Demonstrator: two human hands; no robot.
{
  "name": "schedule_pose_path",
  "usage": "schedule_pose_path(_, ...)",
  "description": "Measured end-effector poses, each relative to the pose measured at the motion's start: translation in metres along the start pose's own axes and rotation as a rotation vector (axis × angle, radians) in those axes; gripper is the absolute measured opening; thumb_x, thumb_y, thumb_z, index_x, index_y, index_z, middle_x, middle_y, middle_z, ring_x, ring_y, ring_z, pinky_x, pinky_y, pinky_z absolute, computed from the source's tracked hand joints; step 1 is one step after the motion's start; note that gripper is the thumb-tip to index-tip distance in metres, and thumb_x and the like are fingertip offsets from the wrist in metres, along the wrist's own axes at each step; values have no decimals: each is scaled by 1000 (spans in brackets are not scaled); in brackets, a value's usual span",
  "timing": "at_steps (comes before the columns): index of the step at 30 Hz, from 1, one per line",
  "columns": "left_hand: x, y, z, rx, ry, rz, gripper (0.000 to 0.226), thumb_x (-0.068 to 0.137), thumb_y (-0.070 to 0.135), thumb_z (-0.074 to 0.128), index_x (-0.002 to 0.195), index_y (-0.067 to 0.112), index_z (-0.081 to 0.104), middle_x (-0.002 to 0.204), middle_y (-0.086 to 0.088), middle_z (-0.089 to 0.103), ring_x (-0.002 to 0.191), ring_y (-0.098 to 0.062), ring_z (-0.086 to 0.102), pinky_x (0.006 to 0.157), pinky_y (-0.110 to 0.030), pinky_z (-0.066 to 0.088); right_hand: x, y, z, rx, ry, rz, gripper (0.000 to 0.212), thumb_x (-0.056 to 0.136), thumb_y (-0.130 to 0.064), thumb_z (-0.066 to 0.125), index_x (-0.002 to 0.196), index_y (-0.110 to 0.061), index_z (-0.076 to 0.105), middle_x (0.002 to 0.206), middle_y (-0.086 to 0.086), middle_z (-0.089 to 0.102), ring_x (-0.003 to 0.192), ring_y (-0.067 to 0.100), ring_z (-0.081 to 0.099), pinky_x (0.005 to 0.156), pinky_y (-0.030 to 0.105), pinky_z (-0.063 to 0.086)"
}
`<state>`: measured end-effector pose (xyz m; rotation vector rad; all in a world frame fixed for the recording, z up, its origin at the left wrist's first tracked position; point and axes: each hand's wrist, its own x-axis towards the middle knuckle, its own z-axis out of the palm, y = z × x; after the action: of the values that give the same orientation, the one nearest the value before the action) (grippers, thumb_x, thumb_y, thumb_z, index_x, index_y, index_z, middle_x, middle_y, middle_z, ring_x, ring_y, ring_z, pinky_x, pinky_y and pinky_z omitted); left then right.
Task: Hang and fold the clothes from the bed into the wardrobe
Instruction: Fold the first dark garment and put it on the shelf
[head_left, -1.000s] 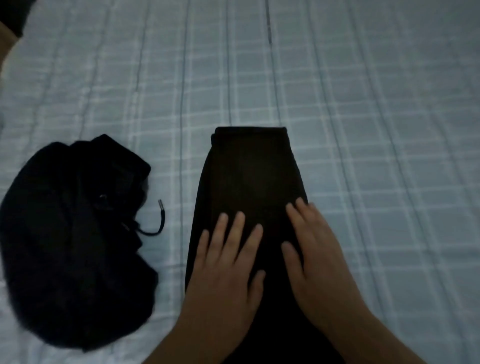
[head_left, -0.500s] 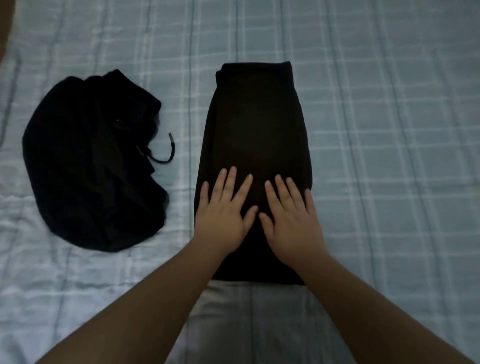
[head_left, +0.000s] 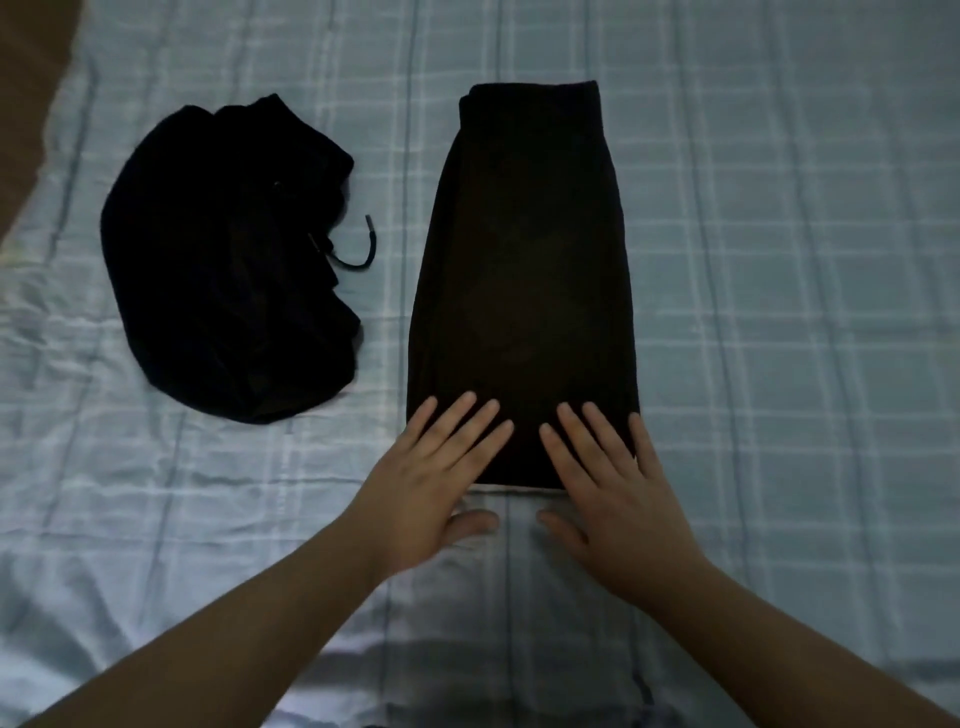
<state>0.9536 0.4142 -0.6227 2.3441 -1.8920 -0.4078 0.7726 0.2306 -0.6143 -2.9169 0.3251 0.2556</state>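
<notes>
Hands flat, grip wide: left hand (head_left: 434, 483), right hand (head_left: 613, 488) on folded dark garment (head_left: 524, 270); no readable labels.

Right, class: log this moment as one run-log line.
step: folding | left hand: flat, open, on folded dark garment near edge | right hand: same | crumpled dark garment: untouched, on bed

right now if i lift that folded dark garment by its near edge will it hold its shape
Probably not. The folded dark garment is soft cloth lying flat on the checked bedsheet, so lifted by one edge it would likely droop and unfold. It looks light for its size. The left hand and right hand lie flat and open at its near edge, no grip yet; sliding both underneath should keep it together.
</notes>
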Motion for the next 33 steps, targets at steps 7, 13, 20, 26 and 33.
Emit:
schedule_pose_path(7, 25, -17, 18, 23, -103, -75, 94, 88, 30, 66, 158, 27, 4, 165, -2, 11, 152, -20, 6, 124, -40, 8, 29, 22, 24, -74, -111, 45, 91, 90, -49, 57, 156, -23, 1, 165, 8, 11, 152, 24, 10, 123, 44, 7)
schedule_pose_path(13, 11, 3, -2, -27, -55, -104, 97, 81, 11, 74, 157, 17, 13, 162, -7, 21, 151, -21, 15, 122, -37, 8, 12, 11, -2, -65, -51, 59, 85, 86, -11, 64, 156, -17, 15, 161, 10, 27, 149, 24, 26, 120, 42, 14)
schedule_pose_path(20, -53, 57, -76, -39, -111, 16, 98, 78, 26, 78, 156, 16, 19, 159, -7, 32, 145, -19, 34, 117, -33, 25, -67, -26, -74, -5, -134, -7, 92, 74, -20, 80, 152, -11, 33, 154, 15, 39, 142, 26, 40, 120, 46, 24)
schedule_pose_path(26, -108, 93, -130, -280, -329, 47, 89, 89, 41, 66, 158, 27, 12, 162, 5, 23, 144, -8, 32, 111, -19, 23, -128, -56, -118, 67, -316, -150, 95, 75, -39, 74, 153, -13, 26, 152, 13, 43, 136, 23, 48, 115, 38, 27)
schedule_pose_path(33, -84, 71, -184, -551, -163, -160, 56, 77, 34, 73, 123, 38, 41, 111, 16, 55, 86, -5, 61, 70, -32, 55, -99, -38, -177, 438, -291, -45, 68, 81, -31, 67, 143, -22, 40, 161, -4, 27, 133, 13, 46, 105, 16, 33)
